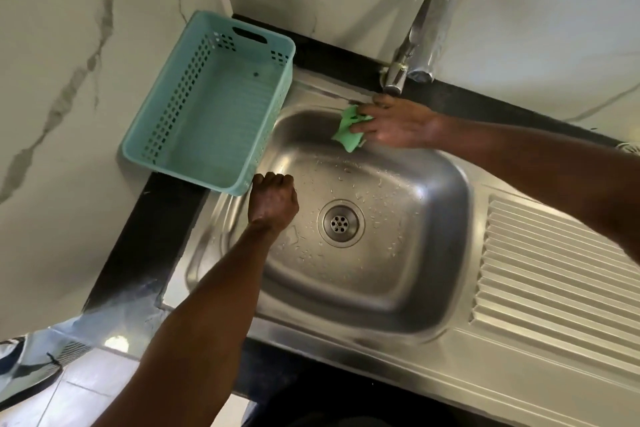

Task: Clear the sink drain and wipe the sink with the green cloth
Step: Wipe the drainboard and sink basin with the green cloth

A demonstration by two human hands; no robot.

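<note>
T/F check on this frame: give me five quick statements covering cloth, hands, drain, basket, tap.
1. The right hand presses the green cloth at the sink's far rim. True.
2. The left hand holds the cloth. False: it is a curled fist at the sink's left rim, with nothing visible in it.
3. The drain looks free of debris. True.
4. The basket holds dishes. False: nothing shows inside it.
5. Water runs from the tap. False: no stream visible.
</note>
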